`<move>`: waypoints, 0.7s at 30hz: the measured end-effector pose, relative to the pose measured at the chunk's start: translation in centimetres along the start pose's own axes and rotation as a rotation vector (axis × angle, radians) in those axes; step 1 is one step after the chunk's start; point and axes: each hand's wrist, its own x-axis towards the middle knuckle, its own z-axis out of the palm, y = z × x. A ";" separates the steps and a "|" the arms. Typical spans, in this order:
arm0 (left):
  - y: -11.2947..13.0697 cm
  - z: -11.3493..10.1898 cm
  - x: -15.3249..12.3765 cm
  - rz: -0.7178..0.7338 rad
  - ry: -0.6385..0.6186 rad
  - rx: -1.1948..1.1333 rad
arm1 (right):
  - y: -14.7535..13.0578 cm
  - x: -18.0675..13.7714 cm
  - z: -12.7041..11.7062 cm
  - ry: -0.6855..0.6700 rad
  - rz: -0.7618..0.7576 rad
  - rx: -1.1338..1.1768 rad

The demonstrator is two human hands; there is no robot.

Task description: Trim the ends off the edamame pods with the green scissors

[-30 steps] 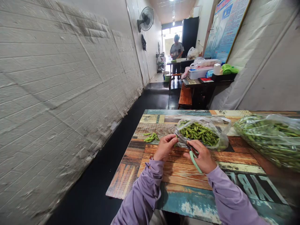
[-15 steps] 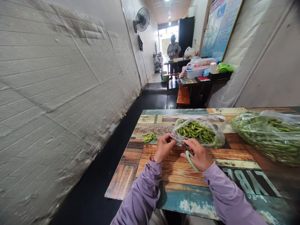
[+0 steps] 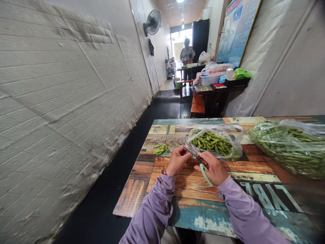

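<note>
My right hand (image 3: 214, 168) grips a pair of scissors (image 3: 205, 174) with pale green handles, its blades pointing up and left. The blade tips reach the fingertips of my left hand (image 3: 177, 160), which is closed in a pinch; what lies in that pinch is too hidden to make out. Just beyond both hands, an open clear plastic bag (image 3: 238, 149) holds many green bean pods (image 3: 212, 142) that look like edamame. A small pile of loose pods (image 3: 161, 149) lies on the table, left of the bag and beyond my left hand.
The patchwork wood-pattern table (image 3: 137, 183) also bears a larger plastic bag of pods (image 3: 289, 149) at the right. Behind it stand a wooden bench (image 3: 197, 103) and a cluttered second table. A person (image 3: 187, 56) stands far back. A white brick-patterned wall (image 3: 63, 101) runs along the left.
My right hand and the scissors have shifted slightly left, nearer my left hand. My left hand stays pinched in nearly the same place. The pods look unchanged.
</note>
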 end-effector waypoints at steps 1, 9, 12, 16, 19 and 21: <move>0.0 0.0 0.0 0.000 0.000 0.002 | 0.1 0.0 0.0 -0.007 -0.003 -0.001; 0.4 0.0 0.0 -0.088 0.036 -0.151 | 1.3 -0.1 0.4 0.073 0.002 -0.036; 0.7 -0.1 -0.1 -0.169 0.050 -0.328 | 1.6 0.0 0.4 0.148 0.048 -0.067; 1.0 -0.2 -0.1 -0.202 0.084 -0.481 | 1.5 -0.1 0.4 0.097 0.033 -0.052; 1.1 -0.3 -0.1 -0.227 0.098 -0.530 | 1.1 -0.1 0.4 0.055 0.026 -0.041; 1.0 -0.3 -0.1 -0.240 0.112 -0.548 | 1.0 -0.2 0.4 0.056 0.021 -0.051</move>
